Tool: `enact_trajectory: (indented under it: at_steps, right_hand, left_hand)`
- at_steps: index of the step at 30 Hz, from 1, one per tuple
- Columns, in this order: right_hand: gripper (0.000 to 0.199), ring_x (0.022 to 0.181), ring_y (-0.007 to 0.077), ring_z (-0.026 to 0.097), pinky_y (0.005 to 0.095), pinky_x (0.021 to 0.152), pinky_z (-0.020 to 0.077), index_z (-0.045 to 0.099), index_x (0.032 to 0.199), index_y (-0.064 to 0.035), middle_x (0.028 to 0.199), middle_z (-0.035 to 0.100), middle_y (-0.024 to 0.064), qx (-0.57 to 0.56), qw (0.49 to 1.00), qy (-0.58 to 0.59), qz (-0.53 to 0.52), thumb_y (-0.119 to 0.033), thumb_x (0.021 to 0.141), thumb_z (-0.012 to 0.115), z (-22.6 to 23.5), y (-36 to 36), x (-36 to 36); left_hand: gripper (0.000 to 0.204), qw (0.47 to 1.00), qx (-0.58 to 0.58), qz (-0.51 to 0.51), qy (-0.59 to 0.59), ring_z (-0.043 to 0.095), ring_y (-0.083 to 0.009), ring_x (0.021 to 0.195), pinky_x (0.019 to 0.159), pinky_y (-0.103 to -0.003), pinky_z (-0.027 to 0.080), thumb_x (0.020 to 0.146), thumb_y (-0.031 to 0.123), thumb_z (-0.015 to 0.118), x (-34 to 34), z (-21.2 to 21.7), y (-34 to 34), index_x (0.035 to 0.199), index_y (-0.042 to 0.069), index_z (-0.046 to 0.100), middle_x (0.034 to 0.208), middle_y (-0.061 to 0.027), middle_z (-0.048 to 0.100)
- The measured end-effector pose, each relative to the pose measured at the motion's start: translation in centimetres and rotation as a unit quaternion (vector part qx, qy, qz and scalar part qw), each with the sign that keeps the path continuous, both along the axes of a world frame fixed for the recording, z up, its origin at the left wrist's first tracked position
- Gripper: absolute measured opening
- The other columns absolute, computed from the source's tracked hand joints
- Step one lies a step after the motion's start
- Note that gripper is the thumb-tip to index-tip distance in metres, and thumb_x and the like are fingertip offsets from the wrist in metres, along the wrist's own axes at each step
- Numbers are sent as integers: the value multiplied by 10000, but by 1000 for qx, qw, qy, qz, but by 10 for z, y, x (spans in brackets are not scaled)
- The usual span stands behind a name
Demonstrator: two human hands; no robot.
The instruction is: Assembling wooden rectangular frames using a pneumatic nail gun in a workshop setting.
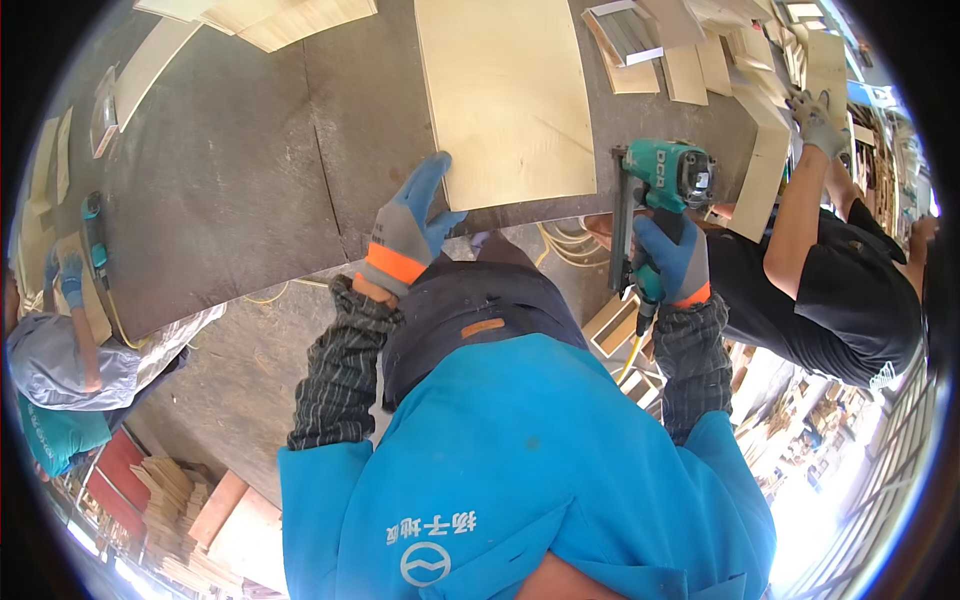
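A pale rectangular wooden panel (pixel 510 95) lies on the dark worktable, its near end close to the table's front edge. My left hand (pixel 418 210), in a blue and grey glove with an orange cuff, touches the panel's near left corner, thumb and fingers apart. In my right hand (pixel 672 250), gloved alike, is a teal pneumatic nail gun (pixel 665 175), fingers wrapped round its grip. Its long dark magazine stands to the left of the grip, and a yellow air hose runs down from the handle. The gun is to the right of the panel, apart from it.
The dark worktable (pixel 230 170) spans the view. Wooden boards (pixel 685 70) and a small frame (pixel 625 35) lie at the far right. A co-worker in black (pixel 830 270) stands close on my right, another person (pixel 75 350) at the left beside another nail gun (pixel 95 225). Coiled hose (pixel 570 245) hangs below the table edge.
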State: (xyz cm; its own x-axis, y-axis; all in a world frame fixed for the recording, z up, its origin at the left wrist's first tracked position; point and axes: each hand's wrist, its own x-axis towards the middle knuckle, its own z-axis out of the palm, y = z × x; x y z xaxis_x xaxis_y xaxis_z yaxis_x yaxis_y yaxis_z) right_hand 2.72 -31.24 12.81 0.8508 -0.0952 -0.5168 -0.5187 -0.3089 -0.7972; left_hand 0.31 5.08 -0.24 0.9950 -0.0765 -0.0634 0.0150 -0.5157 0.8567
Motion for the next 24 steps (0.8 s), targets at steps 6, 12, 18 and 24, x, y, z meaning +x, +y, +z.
enact_trajectory:
  at_steps: [6,12,18,24]
  right_hand:
    - [285,649,99,608,283,579,496,697,1104,37,802,659,26,-20,1000,16,-7,-200,960,761,-7,0,-1]
    - [266,596,133,627,303,553,506,700,1038,15,749,651,42,25,998,47,-28,-223,952,781,-22,1,13]
    - [291,570,112,611,275,541,471,701,1110,27,676,626,35,50,994,57,77,-251,1038,658,-32,-7,24]
    - [318,609,102,629,271,556,477,700,1108,15,717,647,27,-1,997,63,43,-289,1013,683,-31,-7,22]
  left_hand:
    - [757,991,-104,25,-78,664,-311,1315,969,-393,629,883,28,840,7,-21,-7,1557,6,497,1543,-223,584]
    - [847,992,-121,-3,-25,724,-282,1207,832,-367,649,896,35,837,11,-25,-9,1627,16,409,1482,-232,627]
    - [730,988,-146,16,51,774,-221,1038,836,-331,639,924,12,804,8,-13,-15,1587,91,509,1496,-207,636]
    - [620,997,-41,-42,-50,765,-204,948,858,-330,637,940,-27,767,24,-8,-8,1517,138,609,1456,-199,661]
